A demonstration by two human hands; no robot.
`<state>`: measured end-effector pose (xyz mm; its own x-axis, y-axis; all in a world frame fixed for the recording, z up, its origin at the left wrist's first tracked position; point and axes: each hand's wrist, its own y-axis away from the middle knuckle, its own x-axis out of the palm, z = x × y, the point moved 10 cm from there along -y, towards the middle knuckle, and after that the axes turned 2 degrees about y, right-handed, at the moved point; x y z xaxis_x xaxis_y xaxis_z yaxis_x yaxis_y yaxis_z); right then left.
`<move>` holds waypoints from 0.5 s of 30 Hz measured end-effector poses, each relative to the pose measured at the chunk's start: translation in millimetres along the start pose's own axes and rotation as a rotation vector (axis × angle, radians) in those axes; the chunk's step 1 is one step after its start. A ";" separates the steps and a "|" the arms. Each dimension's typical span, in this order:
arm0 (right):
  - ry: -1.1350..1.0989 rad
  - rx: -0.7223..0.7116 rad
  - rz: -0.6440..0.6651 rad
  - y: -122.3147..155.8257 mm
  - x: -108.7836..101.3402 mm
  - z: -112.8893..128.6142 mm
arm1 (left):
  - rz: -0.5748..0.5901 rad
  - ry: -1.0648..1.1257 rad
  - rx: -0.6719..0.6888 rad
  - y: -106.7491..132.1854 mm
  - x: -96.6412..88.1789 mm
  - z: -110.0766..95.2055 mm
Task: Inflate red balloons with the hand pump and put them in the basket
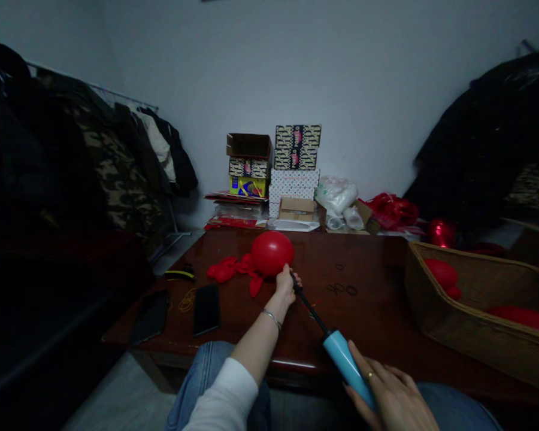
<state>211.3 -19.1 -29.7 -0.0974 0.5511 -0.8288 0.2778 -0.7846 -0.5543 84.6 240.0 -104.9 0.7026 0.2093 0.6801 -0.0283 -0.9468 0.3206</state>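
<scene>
One pump (347, 362), one basket (453, 326)

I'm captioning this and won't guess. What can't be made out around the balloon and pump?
In the head view:
Red balloon: neck hidden by the left hand.
Blue pump: near end covered by the right hand.
Wicker basket: right end cut off by the picture edge.

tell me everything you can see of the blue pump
The pump has a smooth, light blue, cylindrical barrel, plastic by its look, with a slim black rod standing well out of its upper end. It slants from lower right up toward the red balloon. The right hand holds the barrel; the left hand grips the rod's far end beside the balloon, hiding how the two meet.
</scene>
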 end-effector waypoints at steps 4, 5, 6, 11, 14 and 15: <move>-0.014 0.022 0.026 -2.2 1.4 -1.9 | 0.012 0.010 -0.011 3.6 2.6 1.6; -0.023 0.040 0.053 -5.6 4.1 -3.0 | 0.007 0.015 -0.008 4.7 2.7 1.5; -0.031 0.063 0.086 -10.2 7.6 -4.2 | 0.005 0.018 -0.005 5.9 3.2 1.7; -0.035 0.162 0.239 -47.6 25.0 -5.2 | 0.003 0.013 -0.022 14.4 8.7 11.2; 0.001 0.188 0.277 -72.3 32.0 -1.3 | -0.017 0.006 -0.029 18.7 9.6 15.7; 0.011 0.194 0.286 -78.3 34.4 0.2 | -0.022 0.002 -0.030 19.4 9.5 16.3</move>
<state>186.0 61.1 -14.8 -0.0312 0.3034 -0.9523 0.1052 -0.9465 -0.3050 102.3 219.6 -103.0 0.7019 0.2309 0.6738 -0.0340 -0.9340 0.3555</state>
